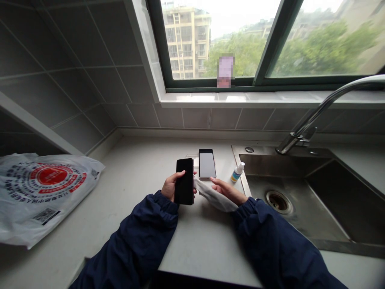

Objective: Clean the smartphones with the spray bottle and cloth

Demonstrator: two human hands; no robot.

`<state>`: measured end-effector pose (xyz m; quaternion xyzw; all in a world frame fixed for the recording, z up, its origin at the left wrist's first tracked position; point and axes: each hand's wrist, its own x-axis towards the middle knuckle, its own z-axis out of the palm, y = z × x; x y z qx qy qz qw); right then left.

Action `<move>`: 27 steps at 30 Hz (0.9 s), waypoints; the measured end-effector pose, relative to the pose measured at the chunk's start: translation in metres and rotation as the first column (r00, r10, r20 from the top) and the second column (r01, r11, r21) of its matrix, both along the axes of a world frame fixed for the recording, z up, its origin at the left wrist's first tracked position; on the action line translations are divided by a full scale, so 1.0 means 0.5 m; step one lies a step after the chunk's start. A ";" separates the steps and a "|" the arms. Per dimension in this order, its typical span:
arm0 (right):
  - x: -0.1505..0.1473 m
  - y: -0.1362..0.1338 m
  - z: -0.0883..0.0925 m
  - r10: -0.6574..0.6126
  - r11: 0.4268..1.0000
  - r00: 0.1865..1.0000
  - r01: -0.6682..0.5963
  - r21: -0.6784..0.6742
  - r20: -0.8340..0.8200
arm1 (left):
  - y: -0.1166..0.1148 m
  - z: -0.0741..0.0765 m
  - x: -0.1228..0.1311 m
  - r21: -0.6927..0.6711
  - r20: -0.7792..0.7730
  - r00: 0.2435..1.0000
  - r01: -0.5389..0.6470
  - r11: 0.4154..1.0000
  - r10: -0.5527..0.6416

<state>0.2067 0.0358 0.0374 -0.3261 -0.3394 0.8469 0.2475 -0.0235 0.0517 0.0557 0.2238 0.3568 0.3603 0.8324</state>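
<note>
In the head view, my left hand [172,185] grips a black smartphone [184,182] upright, thumb over its dark screen and fingertips showing at its right edge. My right hand [227,190] is just to the right, closed on a pale grey cloth [216,197]. The cloth hangs below the palm, and its left end reaches the phone's right edge. A second smartphone [207,163] with a light screen lies on the counter behind both hands. Beside it a clear, thin flat piece [192,157] is partly hidden. A small white spray bottle [237,172] stands near the sink's edge.
To the right is a steel sink [296,192] with a chrome faucet [313,114] arching over it. A white plastic bag [48,192] with red and black print sits on the counter [138,160] at the left. Tiled wall and a window [240,40] rise behind.
</note>
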 end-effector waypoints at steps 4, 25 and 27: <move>-0.001 -0.010 -0.001 -0.052 0.999 0.998 0.052 0.001 -0.016 | 0.001 0.001 -0.004 -0.011 0.019 1.000 0.001 1.000 0.000; -0.004 -0.015 -0.001 -0.136 0.988 0.991 0.136 0.079 -0.011 | 0.005 -0.008 -0.012 0.006 0.048 0.999 0.024 1.000 -0.025; -0.001 -0.014 -0.002 -0.121 0.991 0.993 0.120 0.065 0.012 | 0.004 -0.008 -0.012 0.007 0.048 0.998 0.029 1.000 -0.029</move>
